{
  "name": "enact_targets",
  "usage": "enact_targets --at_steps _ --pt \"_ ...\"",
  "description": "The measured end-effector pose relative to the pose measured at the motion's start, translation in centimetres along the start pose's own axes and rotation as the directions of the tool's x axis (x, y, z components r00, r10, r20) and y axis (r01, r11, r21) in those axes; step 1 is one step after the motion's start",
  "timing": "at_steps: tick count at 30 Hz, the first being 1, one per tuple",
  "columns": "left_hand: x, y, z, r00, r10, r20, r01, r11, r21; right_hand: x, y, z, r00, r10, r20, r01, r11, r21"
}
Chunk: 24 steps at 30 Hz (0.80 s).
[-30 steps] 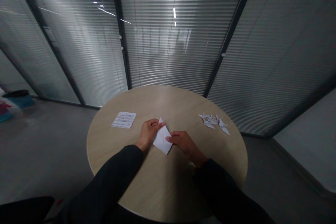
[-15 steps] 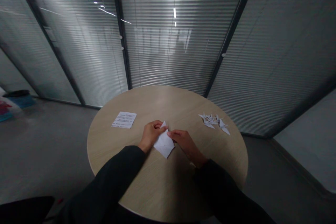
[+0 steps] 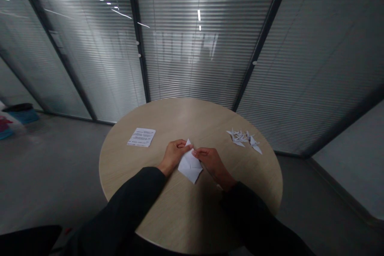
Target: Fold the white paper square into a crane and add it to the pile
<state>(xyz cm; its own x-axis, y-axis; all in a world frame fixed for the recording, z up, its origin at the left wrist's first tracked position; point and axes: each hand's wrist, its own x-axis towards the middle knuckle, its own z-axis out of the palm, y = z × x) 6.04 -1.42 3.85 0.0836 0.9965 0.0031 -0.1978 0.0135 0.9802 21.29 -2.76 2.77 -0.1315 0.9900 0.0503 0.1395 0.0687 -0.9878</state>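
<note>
A partly folded sheet of white paper (image 3: pixel 191 168) lies over the middle of the round table, its narrow tip pointing away from me and its wider end toward me. My left hand (image 3: pixel 174 154) pinches its upper left edge near the tip, thumb on top. From the other side, my right hand (image 3: pixel 211 161) grips the upper right edge between thumb and fingers. Creases run across the wide lower part. The fingers partly cover the paper's upper edges.
The round wooden table (image 3: pixel 186 116) carries a stack of printed paper squares (image 3: pixel 141 137) at the left and several folded paper cranes (image 3: pixel 244 138) at the right. Behind it stands a glass wall with blinds (image 3: pixel 195 72). A blue bin (image 3: pixel 24 114) is on the floor at far left.
The paper's lower end has shifted slightly right and its outline has changed from a pointed bottom to a more slanted, broader one. Both hands stay nearly in place, still gripping it.
</note>
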Motion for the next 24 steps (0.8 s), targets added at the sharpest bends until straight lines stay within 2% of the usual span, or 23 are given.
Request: enact_targets --at_steps 4,10,15,21,24 --pt "0.10 -0.07 -0.12 0.999 0.011 0.044 -0.013 0.999 0.034 0.04 0.24 0.06 1.000 -0.001 0.011 0.001 1.000 -0.007" --pt "0.23 0.07 -0.44 0.999 0.041 -0.003 -0.041 0.998 0.040 -0.18 -0.23 0.10 0.999 0.034 0.041 -0.034 0.999 0.008" --pt "0.19 0.57 -0.87 0.997 0.059 -0.042 -0.060 0.998 -0.012 -0.24 -0.22 -0.16 0.995 0.005 0.102 -0.001 0.999 -0.034" --pt "0.24 0.37 -0.72 0.998 0.054 -0.027 -0.055 0.998 -0.038 -0.02 0.17 -0.28 0.999 -0.013 0.042 0.017 0.996 -0.090" --pt "0.31 0.31 -0.75 0.998 0.060 -0.026 -0.062 0.994 -0.089 -0.05 0.14 -0.20 0.998 -0.040 0.052 0.045 0.994 -0.100"
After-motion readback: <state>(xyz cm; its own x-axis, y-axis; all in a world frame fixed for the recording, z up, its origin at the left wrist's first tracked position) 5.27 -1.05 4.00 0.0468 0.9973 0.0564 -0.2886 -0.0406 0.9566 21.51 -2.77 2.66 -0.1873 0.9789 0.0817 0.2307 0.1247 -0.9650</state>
